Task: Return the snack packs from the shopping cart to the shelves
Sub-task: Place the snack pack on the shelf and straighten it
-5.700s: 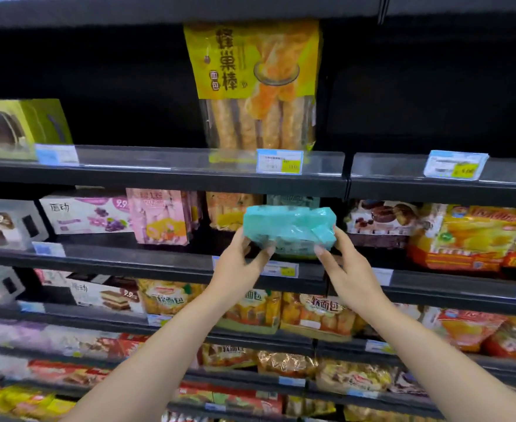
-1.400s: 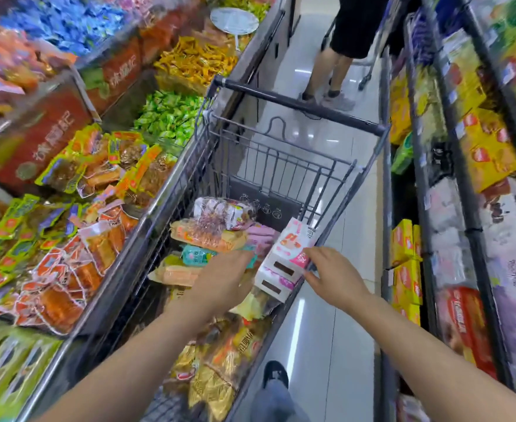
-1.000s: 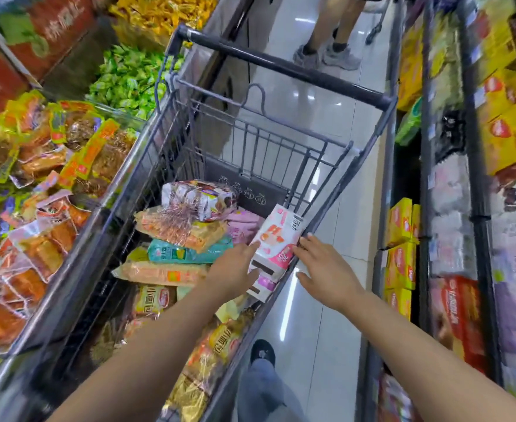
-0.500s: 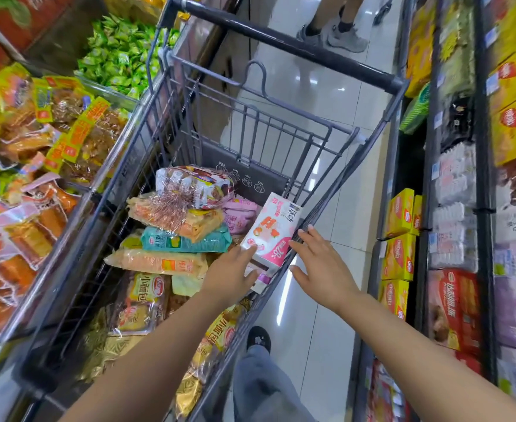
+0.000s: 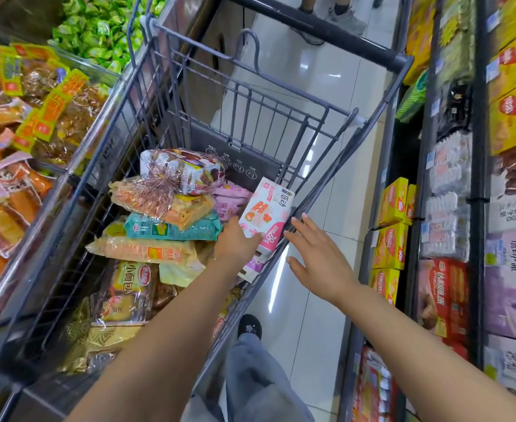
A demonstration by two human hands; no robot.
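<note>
The left hand [image 5: 235, 243] reaches into the cart [image 5: 147, 123] and holds the near edge of a pink-and-white box [image 5: 266, 216]; its fingers go behind the box and are hidden, so the grip itself cannot be made out fully. The right hand [image 5: 316, 260] hangs just outside the cart's right rim, fingers spread and nearly straight, holding nothing; its fingertips [image 5: 296, 222] are at the rim beside the box, and whether they touch it is unclear.

The box stands tilted against the cart's right side, above the heap of snack packs. Beside it lie a teal pack [image 5: 171, 228], an orange pack [image 5: 142, 251] under that, a pink pack [image 5: 229, 202] partly covered by the box, and a clear wrapped pack [image 5: 186, 170] on top. Lower packs are buried and seen only through the wire.

Shelves [image 5: 479, 208] of boxed goods run along the right, blurred at the frame's edge, with yellow boxes [image 5: 392, 229] low down. Bins of bagged snacks [image 5: 31, 123] fill the left. The person's grey trouser leg [image 5: 256, 379] and shoe [image 5: 249, 325] show below. Another person's feet [image 5: 340, 16] stand past the cart handle [image 5: 311, 28], cut off by the top edge.
</note>
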